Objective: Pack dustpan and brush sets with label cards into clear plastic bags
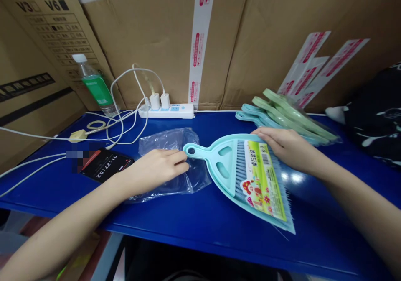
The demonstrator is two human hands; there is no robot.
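A light blue dustpan and brush set (224, 164) is held flat just above the blue table, its handle pointing left. Between the bristles and my view lies a yellow-green label card (266, 180) with a red cartoon figure. My left hand (163, 166) is closed at the ring end of the handle, fingertips pinched against it. With thumb and fingers, my right hand (282, 145) grips the pan's far right edge; some of its fingers are hidden underneath. A crumpled clear plastic bag (194, 182) lies beneath and behind my left hand.
More dustpan sets (282, 113), green and blue, some wrapped, lie at the back right. A power strip (184, 111) with chargers, loose white cables, a bottle (97, 89) and a phone (106, 164) occupy the left. Cardboard (150, 34) walls the back; dark patterned fabric (376, 113) is at right.
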